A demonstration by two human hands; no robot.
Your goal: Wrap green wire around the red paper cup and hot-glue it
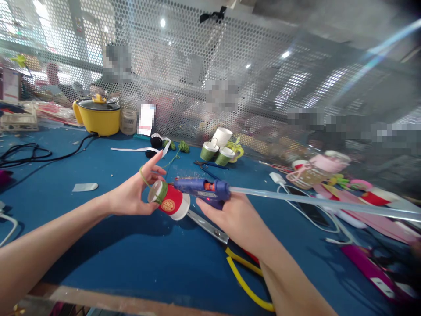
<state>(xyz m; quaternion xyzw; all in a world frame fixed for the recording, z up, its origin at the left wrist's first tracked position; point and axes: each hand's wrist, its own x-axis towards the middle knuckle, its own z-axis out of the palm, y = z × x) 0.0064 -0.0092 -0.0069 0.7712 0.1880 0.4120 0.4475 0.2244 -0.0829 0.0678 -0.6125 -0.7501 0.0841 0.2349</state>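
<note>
My left hand (138, 191) grips a small red and white paper cup (173, 202) near its base, tilted on its side. Green yarn (160, 192) is wound around that end, and a strand loops over my left fingers. In my right hand (230, 215) is a blue hot glue gun (204, 188), with a long clear glue stick (296, 198) coming out of its back. The nozzle points left and lies close to the yarn-wrapped part; whether it touches cannot be made out. Scissors with yellow handles (243, 283) lie under my right forearm.
Yarn-wrapped cups (208, 151) stand at the back, with blue pliers (212, 165) before them. A green yarn ball (184, 146) and white ribbon (128, 149) lie left of these. A yellow electric pot (100, 120) stands back left. A phone (305, 206), cables and a purple power strip (366, 267) lie right.
</note>
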